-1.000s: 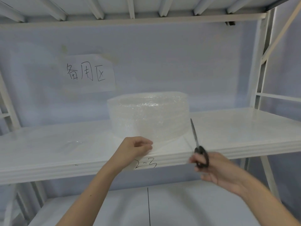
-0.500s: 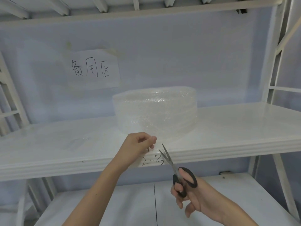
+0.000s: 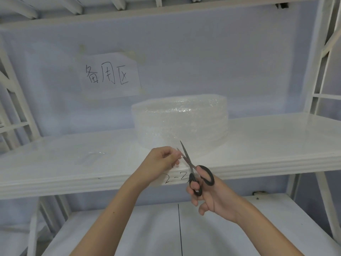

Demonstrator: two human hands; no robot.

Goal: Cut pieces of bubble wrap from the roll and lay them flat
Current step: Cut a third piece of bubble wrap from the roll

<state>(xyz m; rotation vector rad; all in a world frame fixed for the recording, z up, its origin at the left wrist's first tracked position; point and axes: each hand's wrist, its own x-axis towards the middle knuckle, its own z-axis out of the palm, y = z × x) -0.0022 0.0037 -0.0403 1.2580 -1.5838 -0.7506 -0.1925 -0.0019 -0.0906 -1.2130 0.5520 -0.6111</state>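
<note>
A clear bubble wrap roll (image 3: 181,122) stands on end on the white shelf (image 3: 267,143). Its loose end hangs over the shelf's front edge, pinched in my left hand (image 3: 162,161). My right hand (image 3: 206,196) grips black-handled scissors (image 3: 193,169), blades slightly apart and pointing up-left, their tips right beside my left fingers at the loose sheet's edge. A flat clear piece of wrap (image 3: 94,157) lies on the shelf to the left, faint.
A paper sign (image 3: 108,74) with handwriting is taped to the back wall. "2-2" is written on the shelf's front edge. A lower white shelf (image 3: 129,233) lies below my arms. White rack uprights (image 3: 313,71) stand at both sides.
My right hand brought the scissors from the right, down and then up-left to the loose end of wrap. My left hand kept its pinch on the sheet.
</note>
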